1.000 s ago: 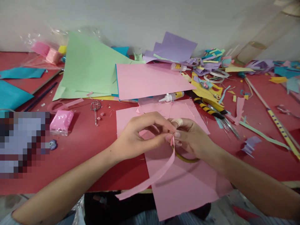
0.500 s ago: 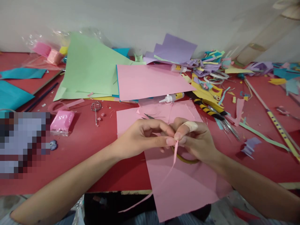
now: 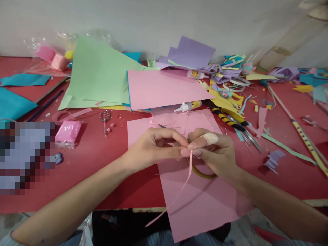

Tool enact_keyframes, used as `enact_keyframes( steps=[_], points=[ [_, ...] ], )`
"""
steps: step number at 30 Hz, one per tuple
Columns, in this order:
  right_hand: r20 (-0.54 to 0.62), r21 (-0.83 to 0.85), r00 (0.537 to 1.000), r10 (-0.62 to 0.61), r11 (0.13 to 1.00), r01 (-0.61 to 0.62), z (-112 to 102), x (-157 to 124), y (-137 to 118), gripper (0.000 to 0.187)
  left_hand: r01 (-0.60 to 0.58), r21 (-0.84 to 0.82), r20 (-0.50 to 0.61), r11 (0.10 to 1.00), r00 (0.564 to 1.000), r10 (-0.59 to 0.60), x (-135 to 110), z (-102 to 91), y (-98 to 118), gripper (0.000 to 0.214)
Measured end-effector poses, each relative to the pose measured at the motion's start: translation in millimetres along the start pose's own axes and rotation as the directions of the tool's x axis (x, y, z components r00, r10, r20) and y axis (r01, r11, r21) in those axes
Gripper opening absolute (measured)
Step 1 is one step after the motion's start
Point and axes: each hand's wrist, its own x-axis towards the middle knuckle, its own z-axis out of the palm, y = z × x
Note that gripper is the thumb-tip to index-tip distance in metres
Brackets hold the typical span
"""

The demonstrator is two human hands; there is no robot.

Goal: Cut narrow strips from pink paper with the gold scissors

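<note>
My left hand (image 3: 153, 148) and my right hand (image 3: 214, 153) meet fingertip to fingertip above a pink paper sheet (image 3: 202, 201) on the red table (image 3: 102, 171). Both pinch the top end of a long thin pink paper strip (image 3: 183, 188), which hangs down and to the left past the table's front edge. A bandage wraps one finger of my right hand. An olive-yellow ring (image 3: 202, 174) shows under my right hand; how it is held is hidden.
A second pink sheet (image 3: 164, 87) and a green sheet (image 3: 97, 73) lie behind. A glue bottle (image 3: 187, 106), striped-handled tools (image 3: 230, 121), a small wire whisk (image 3: 104, 118), a pink packet (image 3: 68, 131) and paper scraps (image 3: 230, 68) lie around. A long stick (image 3: 299, 130) runs along the right.
The strip has turned edge-on and looks thinner, and its free end has swung right. My right hand has rotated so that the bandaged finger sits on top.
</note>
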Motion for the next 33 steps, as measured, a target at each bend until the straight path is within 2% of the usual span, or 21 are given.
enact_keyframes(
  steps=[4,8,14,22,27,33],
  points=[
    [-0.042,0.009,0.999,0.034,0.999,-0.034,3,1,-4,0.013,-0.028,0.055,-0.014,0.998,0.999,0.028,0,0.5,4,0.006],
    [-0.037,-0.013,0.996,0.077,0.997,-0.078,3,0,-5,0.008,-0.088,0.182,-0.043,0.979,0.994,0.098,-1,0.7,7,0.005],
    [-0.073,0.004,0.993,0.096,0.995,-0.096,6,-3,-5,0.013,-0.107,0.272,-0.098,0.956,0.986,0.138,-2,1.4,6,0.009],
    [-0.21,-0.018,0.956,0.206,0.977,-0.214,13,-1,-6,0.002,-0.16,0.484,-0.211,0.86,0.933,0.292,-3,8.3,2,0.006],
    [-0.216,0.038,0.942,0.258,0.966,-0.256,14,0,-6,0.008,-0.134,0.518,-0.294,0.845,0.9,0.323,-3,11.7,1,0.005],
    [-0.222,0.051,0.942,0.252,0.968,-0.247,15,2,-6,0.011,-0.136,0.53,-0.295,0.837,0.896,0.333,-2,11.9,1,0.005]
  ],
)
